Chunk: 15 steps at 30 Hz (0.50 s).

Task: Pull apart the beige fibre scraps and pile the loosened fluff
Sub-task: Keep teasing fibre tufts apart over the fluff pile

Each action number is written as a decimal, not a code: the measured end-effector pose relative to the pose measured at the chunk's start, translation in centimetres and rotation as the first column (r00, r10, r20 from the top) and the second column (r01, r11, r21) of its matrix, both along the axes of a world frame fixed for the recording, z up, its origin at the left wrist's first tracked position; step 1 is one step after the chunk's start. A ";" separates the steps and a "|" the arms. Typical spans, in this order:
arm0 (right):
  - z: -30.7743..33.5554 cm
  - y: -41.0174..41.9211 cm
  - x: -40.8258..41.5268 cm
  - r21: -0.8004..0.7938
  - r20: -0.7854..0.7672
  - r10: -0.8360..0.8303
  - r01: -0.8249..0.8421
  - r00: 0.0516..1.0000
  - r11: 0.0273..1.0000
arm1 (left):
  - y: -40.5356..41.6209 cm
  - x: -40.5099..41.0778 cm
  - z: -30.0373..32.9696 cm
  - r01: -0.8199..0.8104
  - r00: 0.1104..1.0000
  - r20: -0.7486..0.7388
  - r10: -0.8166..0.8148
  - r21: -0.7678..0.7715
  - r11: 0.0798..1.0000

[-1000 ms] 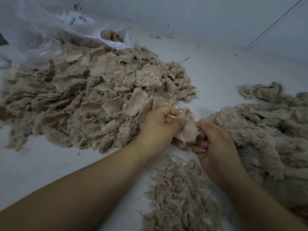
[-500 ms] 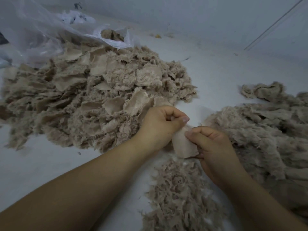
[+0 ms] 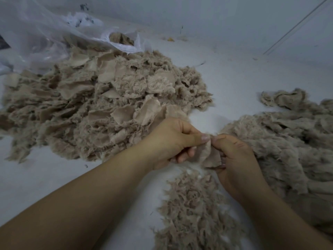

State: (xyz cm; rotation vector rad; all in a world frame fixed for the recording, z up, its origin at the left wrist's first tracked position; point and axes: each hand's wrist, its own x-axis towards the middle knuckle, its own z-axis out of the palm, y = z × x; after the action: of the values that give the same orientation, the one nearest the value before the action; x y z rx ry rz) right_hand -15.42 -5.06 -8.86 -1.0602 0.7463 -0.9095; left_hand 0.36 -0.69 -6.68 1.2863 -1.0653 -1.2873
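Beige scrap sits dead centre, pinched at its top edge btwn both thumbs. Left hand comes in from 8 o'clock, fingers curled under; right hand from 5 o'clock, fingers wrapped behind the scrap. Loosened fluff pile at 6, big scrap heap at 10, w/ plastic bag at 11.
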 end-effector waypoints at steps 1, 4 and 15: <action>-0.1 -0.1 -0.1 -0.007 -0.016 -0.008 0.008 1.000 1.000 | 0.0 0.0 0.1 0.028 0.999 -0.028 -0.028 0.013 1.000; -0.7 -0.4 -0.2 -0.003 -0.029 -0.057 0.057 0.998 0.998 | 0.1 0.2 0.6 0.047 0.997 -0.058 -0.046 0.018 0.999; -0.3 -0.3 0.1 0.055 0.050 -0.085 0.082 0.995 0.995 | -0.3 -0.1 -0.8 -0.093 0.627 0.589 0.510 -0.593 0.800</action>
State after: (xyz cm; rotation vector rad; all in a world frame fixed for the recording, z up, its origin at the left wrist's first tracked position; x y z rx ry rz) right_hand -15.31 -5.41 -9.16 -0.9609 0.7720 -0.9799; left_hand 0.30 -0.99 -7.52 1.4933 -1.5122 -0.1126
